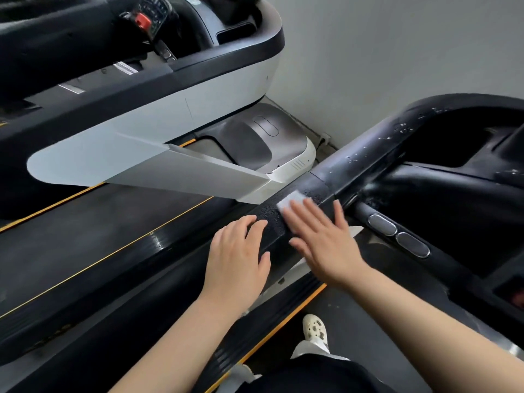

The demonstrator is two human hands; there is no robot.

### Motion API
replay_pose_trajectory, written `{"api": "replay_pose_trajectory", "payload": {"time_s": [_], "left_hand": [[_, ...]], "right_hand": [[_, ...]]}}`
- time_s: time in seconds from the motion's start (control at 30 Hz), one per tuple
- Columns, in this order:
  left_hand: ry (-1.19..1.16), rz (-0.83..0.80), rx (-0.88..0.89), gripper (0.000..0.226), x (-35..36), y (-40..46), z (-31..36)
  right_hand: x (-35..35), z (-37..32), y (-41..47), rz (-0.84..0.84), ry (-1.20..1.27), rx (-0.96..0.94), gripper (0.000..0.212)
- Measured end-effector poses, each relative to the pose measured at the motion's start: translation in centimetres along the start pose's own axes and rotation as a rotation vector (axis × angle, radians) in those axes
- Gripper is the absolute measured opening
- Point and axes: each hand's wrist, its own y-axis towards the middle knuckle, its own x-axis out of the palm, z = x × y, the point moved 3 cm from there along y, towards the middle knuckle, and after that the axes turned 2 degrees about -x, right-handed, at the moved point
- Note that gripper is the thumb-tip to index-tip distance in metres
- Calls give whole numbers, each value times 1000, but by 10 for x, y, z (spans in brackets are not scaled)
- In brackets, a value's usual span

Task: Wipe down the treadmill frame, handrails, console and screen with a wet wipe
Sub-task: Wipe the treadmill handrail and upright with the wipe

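The handrail (334, 177) runs on a long diagonal from where the person stands, low and near at the left, climbing away to the upper right, where it bends into the console (465, 154). The wet wipe (292, 200) lies flat on top of that rail, pinned under the fingertips of the right hand (320, 236). That hand's grip is not a clamp at all: the fingers are straight and spread, pressing the wipe down. Only a pale corner of the wipe shows beyond the fingertips, on the far side, toward the console.

The left hand (241, 251) rests on the same rail just beside the right one, on the near, lower side, its fingers lying loosely over the rail's edge and holding nothing. So the right hand is the nearer one to the unwiped stretch, and I would judge the coming stroke to go along the rail's length, up and away toward the bend.

The wipe looks small, white and folded flat, a little blurred. The rail is black with a pebbled texture near the hands; farther up, its smoother surface carries scattered wet specks and droplets. Two oval metal pads (397, 234) sit on a lower bar to the right of the hands.
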Motion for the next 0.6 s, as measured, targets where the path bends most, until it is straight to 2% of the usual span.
{"api": "replay_pose_trajectory", "payload": {"time_s": [0.13, 0.2, 0.3, 0.37, 0.43, 0.53, 0.6], "left_hand": [[9, -3, -17, 54, 5, 15, 13], [3, -7, -28, 55, 8, 24, 18], [16, -36, -45, 59, 14, 37, 22], [44, -73, -59, 63, 18, 46, 24], [51, -98, -54, 67, 20, 52, 26], [109, -143, -46, 71, 25, 58, 26], [109, -156, -61, 71, 27, 59, 25]], "right_hand": [[-5, 70, 17, -30, 71, 370, 76], [-8, 60, 21, -17, 70, 343, 77], [-6, 19, 12, 26, 44, 50, 66], [-4, 19, 8, 25, 5, -57, 60], [-8, 46, 17, 36, -1, 35, 60], [-16, 89, 35, -24, 30, 303, 65], [-19, 86, 44, -46, 9, 308, 69]]}}
